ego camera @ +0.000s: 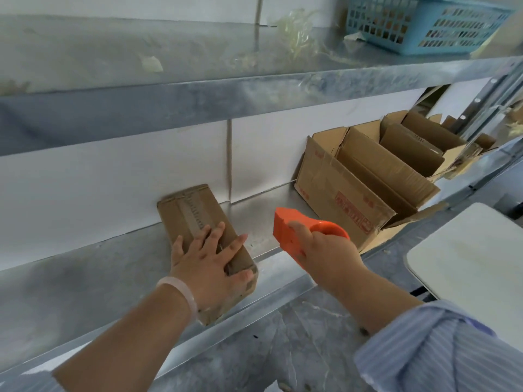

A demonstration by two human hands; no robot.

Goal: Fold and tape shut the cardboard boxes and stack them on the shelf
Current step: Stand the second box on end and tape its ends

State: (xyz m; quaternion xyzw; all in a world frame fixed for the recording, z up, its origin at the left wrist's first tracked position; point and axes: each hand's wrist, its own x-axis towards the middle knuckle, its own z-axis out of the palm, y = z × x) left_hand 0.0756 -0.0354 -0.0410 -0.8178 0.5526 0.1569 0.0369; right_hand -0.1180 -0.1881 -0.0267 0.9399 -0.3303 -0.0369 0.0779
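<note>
At a metal shelf point(85, 264) against a white wall point(113, 171), we lay our left hand point(210, 256) flat on a small taped cardboard box point(186, 213), fingers spread and straight across its top and the thumb along its near right edge. The box lies on the shelf at an angle, its far end close to the wall and its near end at the shelf's front lip. A strip of tape runs down the middle of its top face. A pale bracelet point(181, 290) circles the left wrist.

Our right hand point(325, 250) is wrapped around an orange tape dispenser point(285, 222), held above the shelf just to the right of the box and not touching it. A blue striped sleeve point(438, 349) covers the right forearm.

Further right on the same shelf stands a larger open cardboard box point(339, 188) with red printing on its side and its flaps up; more open boxes point(424, 142) sit behind it. On the upper shelf point(169, 91) a blue plastic basket point(424, 24) sits at the right. The corner of a white table point(467, 264) shows at the right edge.
</note>
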